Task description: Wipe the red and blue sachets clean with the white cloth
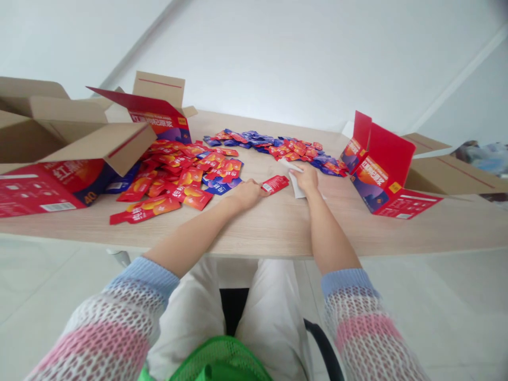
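Note:
My left hand (246,194) lies on the wooden table (278,233), its fingertips against the end of a red sachet (275,184). My right hand (306,177) presses on a white sheet (297,186), with its fingers over the sheet's far part. The two hands are close together, with the red sachet between them. A loose pile of red sachets (178,177) spreads left of my left hand. A band of mixed blue-purple and red sachets (273,148) lies farther off, beyond both hands.
Open cardboard cartons with red printed sides stand at the left (67,137) and right (405,169) table ends, their flaps raised. A red-and-blue printed box (161,119) stands behind the left one. The table's near edge runs below my forearms, above a pale tiled floor.

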A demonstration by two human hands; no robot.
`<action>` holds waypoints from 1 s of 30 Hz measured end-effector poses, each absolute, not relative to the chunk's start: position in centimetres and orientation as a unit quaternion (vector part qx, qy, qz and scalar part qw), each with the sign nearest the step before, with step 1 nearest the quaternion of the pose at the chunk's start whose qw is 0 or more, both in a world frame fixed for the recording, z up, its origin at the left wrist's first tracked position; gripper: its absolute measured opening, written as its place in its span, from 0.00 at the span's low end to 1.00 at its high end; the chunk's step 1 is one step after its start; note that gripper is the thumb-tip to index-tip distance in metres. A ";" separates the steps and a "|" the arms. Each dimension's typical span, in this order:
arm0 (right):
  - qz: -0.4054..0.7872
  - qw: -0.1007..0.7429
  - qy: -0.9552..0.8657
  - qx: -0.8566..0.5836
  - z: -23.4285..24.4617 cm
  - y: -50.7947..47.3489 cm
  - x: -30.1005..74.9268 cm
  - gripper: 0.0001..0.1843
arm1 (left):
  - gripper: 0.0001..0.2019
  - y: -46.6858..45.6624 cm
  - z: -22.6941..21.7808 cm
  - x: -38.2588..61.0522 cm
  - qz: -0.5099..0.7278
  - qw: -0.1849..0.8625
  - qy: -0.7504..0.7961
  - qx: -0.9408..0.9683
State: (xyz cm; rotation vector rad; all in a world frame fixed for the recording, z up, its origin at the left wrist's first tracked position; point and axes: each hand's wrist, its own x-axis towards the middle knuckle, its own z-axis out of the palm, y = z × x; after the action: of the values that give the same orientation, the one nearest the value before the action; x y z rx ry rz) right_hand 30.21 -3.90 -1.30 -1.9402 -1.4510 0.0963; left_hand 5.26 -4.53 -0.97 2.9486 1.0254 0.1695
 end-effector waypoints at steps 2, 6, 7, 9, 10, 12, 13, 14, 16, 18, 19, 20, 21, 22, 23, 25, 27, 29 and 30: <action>0.066 0.321 -0.617 -0.715 -1.2 -3.6 29.1 0.18 | 0.23 -4.3 -1.0 5.0 0.065 0.007 0.315 0.947; 0.107 0.227 -0.702 -0.667 -1.4 -4.0 25.8 0.17 | 0.20 -4.1 -0.9 4.9 0.079 0.008 0.294 0.952; 0.108 0.212 -0.704 -0.669 -1.4 -4.2 25.1 0.16 | 0.20 -4.1 -0.8 4.9 0.080 0.007 0.289 0.954; 0.102 0.195 -0.680 -0.700 -1.2 -4.6 24.2 0.16 | 0.19 -4.0 -0.7 5.0 0.077 0.002 0.282 0.956; 0.096 0.188 -0.658 -0.723 -1.1 -4.8 24.0 0.17 | 0.19 -4.0 -0.7 5.0 0.071 -0.002 0.282 0.957; 0.080 0.179 -0.606 -0.771 -0.8 -4.9 24.1 0.20 | 0.21 -3.9 -0.7 5.1 0.052 -0.013 0.282 0.958; 0.071 0.178 -0.581 -0.791 -0.8 -4.8 24.4 0.21 | 0.22 -3.9 -0.7 5.1 0.042 -0.019 0.280 0.959; 0.061 0.179 -0.557 -0.809 -0.8 -4.7 24.8 0.21 | 0.23 -3.8 -0.7 5.1 0.034 -0.026 0.276 0.960; 0.046 0.178 -0.516 -0.837 -0.9 -4.3 25.9 0.21 | 0.25 -3.7 -0.8 5.1 0.026 -0.039 0.267 0.963; 0.040 0.171 -0.480 -0.859 -1.0 -4.1 27.3 0.21 | 0.25 -3.6 -0.8 5.1 0.028 -0.046 0.263 0.963; 0.039 0.169 -0.466 -0.868 -1.1 -4.0 27.9 0.20 | 0.25 -3.6 -0.8 5.1 0.030 -0.048 0.263 0.963; 0.038 0.170 -0.455 -0.874 -1.2 -4.0 28.5 0.20 | 0.24 -3.7 -0.7 5.1 0.033 -0.049 0.262 0.963; 0.039 0.173 -0.447 -0.877 -1.2 -4.0 29.0 0.20 | 0.23 -3.8 -0.7 5.1 0.037 -0.049 0.262 0.963; 0.040 0.178 -0.440 -0.879 -1.3 -4.1 29.3 0.19 | 0.23 -3.9 -0.5 5.1 0.040 -0.049 0.263 0.963; 0.038 0.185 -0.433 -0.881 -1.4 -4.3 29.6 0.18 | 0.22 -4.0 -0.4 5.1 0.043 -0.047 0.267 0.962; 0.033 0.206 -0.418 -0.884 -1.6 -4.5 29.9 0.18 | 0.21 -4.3 -0.1 5.0 0.041 -0.040 0.276 0.959; 0.028 0.239 -0.408 -0.881 -1.8 -4.6 30.2 0.18 | 0.20 -4.6 0.1 4.9 0.039 -0.034 0.284 0.957; 0.020 0.288 -0.416 -0.862 -1.8 -4.6 30.4 0.19 | 0.20 -4.9 0.2 4.9 0.042 -0.028 0.289 0.956; 0.013 0.315 -0.423 -0.850 -1.8 -4.5 30.5 0.20 | 0.20 -5.0 0.2 4.8 0.047 -0.023 0.291 0.955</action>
State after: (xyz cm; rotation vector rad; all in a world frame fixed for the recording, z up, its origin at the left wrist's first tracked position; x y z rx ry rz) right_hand 30.53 -4.50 -1.78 -2.2396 -1.1137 0.0353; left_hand 4.84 -5.03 0.16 3.0470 0.9271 0.1495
